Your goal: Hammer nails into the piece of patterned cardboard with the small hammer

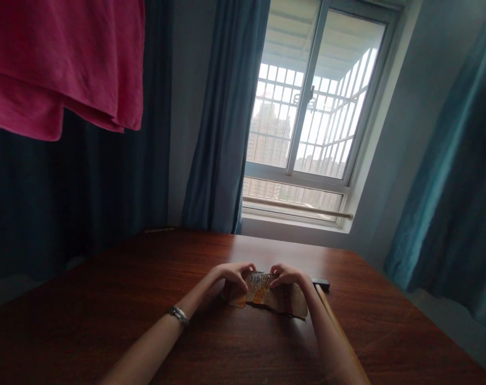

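A flat, cardboard-like piece with a speckled tan and orange face and a ragged dark lower edge stands tilted above the table. My left hand pinches its upper left part, thumb on the near face. On the upper right part, my right hand grips it the same way. The fingertips behind the piece are hidden. Just right of my right forearm lies a hammer-like tool with a dark head and a long wooden handle, partly covered by the arm.
The brown wooden table spreads all around the hands. Behind it are a barred window and blue curtains. A pink cloth hangs at the upper left.
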